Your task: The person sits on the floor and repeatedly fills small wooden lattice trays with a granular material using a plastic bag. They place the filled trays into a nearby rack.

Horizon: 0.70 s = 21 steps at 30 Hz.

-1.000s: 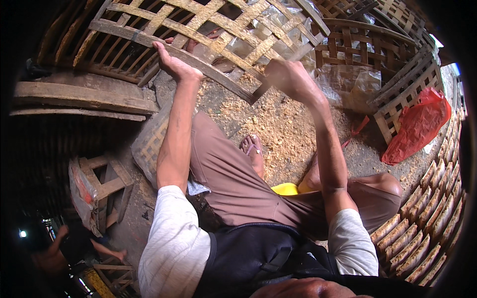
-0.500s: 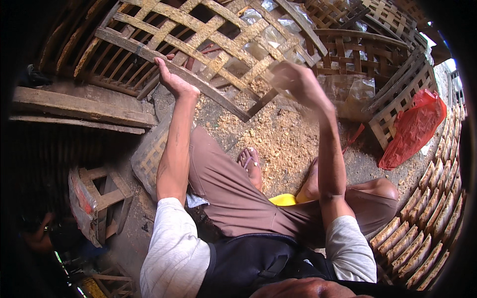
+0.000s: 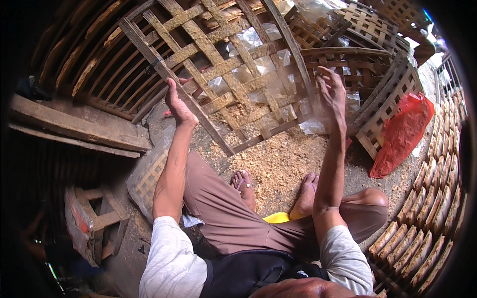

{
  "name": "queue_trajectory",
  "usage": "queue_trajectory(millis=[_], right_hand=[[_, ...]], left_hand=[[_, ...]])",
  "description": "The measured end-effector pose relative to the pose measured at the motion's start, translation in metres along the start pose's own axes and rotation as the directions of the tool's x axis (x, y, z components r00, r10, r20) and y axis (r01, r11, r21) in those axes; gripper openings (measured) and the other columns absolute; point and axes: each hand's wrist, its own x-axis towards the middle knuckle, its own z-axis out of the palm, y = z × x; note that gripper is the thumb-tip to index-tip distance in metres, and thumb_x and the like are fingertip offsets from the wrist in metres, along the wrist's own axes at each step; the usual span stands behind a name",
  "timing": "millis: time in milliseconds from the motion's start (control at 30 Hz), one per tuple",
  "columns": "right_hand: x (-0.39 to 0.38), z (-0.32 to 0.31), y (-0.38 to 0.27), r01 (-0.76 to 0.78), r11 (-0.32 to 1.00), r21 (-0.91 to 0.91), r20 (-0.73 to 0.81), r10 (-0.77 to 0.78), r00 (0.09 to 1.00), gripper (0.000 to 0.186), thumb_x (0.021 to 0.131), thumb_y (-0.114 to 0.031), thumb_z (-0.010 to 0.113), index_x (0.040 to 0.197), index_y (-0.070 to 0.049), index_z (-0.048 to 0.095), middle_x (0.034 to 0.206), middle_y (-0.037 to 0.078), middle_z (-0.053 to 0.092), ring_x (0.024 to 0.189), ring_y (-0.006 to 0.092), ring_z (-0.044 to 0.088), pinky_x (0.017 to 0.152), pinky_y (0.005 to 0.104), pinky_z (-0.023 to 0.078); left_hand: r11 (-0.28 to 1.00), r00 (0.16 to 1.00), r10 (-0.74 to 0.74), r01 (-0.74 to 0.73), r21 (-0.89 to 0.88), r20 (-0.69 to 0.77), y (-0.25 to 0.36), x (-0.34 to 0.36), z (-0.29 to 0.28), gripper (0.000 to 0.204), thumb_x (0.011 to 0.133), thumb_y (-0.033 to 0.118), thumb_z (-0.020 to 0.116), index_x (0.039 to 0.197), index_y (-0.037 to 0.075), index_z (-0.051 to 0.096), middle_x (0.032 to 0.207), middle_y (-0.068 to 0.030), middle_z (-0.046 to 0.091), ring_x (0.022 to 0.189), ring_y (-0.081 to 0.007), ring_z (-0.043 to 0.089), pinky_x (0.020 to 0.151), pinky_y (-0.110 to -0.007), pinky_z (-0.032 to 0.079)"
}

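Lattice panel (image 3: 230, 67): L hand (image 3: 181, 108) on edge, R hand (image 3: 333, 94) apart

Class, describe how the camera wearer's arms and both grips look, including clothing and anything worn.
The left sleeve and right sleeve are short, pale grey-white and creased. Both forearms are bare. The left grip and right grip are ungloved, with nothing visible around either wrist.

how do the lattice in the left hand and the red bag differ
The lattice is brown slats; the red bag is thin, crumpled plastic. The lattice has open gaps, while the bag shows as one sheet. The left hand holds the lattice; no hand touches the bag.
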Motion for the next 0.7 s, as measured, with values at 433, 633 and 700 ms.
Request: queue_trajectory(millis=[433, 633, 700], right_hand=[[-0.003, 0.024, -0.016, 0.290, 0.932, -0.218, -0.215, -0.335, 0.917, 0.047, 0.080, -0.004, 0.069, 0.125, -0.012, 0.058, 0.125, 0.013, 0.060, 0.117, 0.0308, 0.053, 0.102, 0.0410, 0.043], [-0.023, 0.032, 0.014, 0.200, 0.930, -0.309, -0.246, -0.282, 0.927, 0.042, 0.080, -0.003, 0.067, 0.120, -0.012, 0.061, 0.125, 0.012, 0.056, 0.118, 0.0309, 0.051, 0.100, 0.0403, 0.045], [-0.027, 0.035, 0.013, 0.158, 0.936, -0.313, -0.284, -0.252, 0.925, 0.037, 0.082, -0.006, 0.068, 0.118, -0.011, 0.063, 0.122, 0.013, 0.057, 0.116, 0.0307, 0.053, 0.098, 0.0401, 0.047]], left_hand=[[0.883, 0.921, 0.170, -0.300, 0.360, 0.352, 0.004, -0.039, 0.026, 0.041, 0.098, 0.038, 0.056, 0.085, 0.000, 0.065, 0.083, -0.0025, 0.063, 0.086, -0.0123, 0.055, 0.086, -0.031, 0.038], [0.802, 0.825, 0.122, -0.409, 0.435, 0.552, 0.016, -0.054, 0.047, 0.042, 0.099, 0.040, 0.055, 0.087, 0.001, 0.065, 0.079, -0.0010, 0.061, 0.079, -0.0097, 0.054, 0.075, -0.028, 0.041], [0.795, 0.804, 0.121, -0.430, 0.428, 0.582, 0.020, -0.061, 0.049, 0.042, 0.099, 0.040, 0.054, 0.088, 0.001, 0.065, 0.077, -0.0004, 0.060, 0.076, -0.0090, 0.054, 0.071, -0.027, 0.041]])
